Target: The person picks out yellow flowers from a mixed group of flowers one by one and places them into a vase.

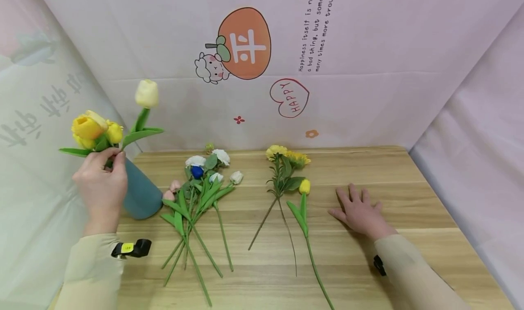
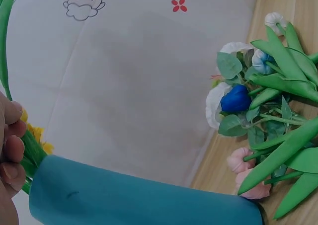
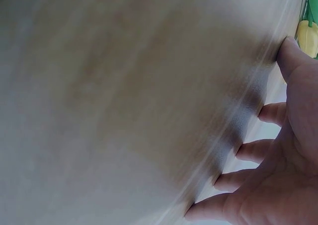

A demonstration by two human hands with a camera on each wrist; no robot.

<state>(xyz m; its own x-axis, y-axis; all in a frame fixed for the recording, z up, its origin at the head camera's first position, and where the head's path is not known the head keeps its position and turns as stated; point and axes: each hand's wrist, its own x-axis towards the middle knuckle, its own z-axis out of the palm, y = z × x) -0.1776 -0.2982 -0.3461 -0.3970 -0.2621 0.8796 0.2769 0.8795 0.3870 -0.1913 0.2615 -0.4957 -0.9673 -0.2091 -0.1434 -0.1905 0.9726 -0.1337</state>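
At the left, my left hand (image 1: 102, 180) pinches the stem of a cream-white tulip (image 1: 147, 94) just above the mouth of a teal vase (image 1: 141, 189). Yellow tulips (image 1: 90, 125) stand bunched in the vase's mouth, beside the pinching fingers. The left wrist view shows the fingertips (image 2: 14, 148) close to the rim of the vase (image 2: 144, 195); the stem's lower end is hidden. On the right, my right hand (image 1: 360, 212) rests on the tabletop with its fingers spread, holding nothing. A yellow tulip (image 1: 304, 187) lies to its left.
White, blue and pink flowers with green stems (image 1: 196, 196) lie in a pile right of the vase. Yellow flowers with leafy stems (image 1: 282, 164) lie mid-table. A printed cloth (image 1: 348, 105) hangs behind the wooden table (image 1: 389, 173), with more cloth at both sides.
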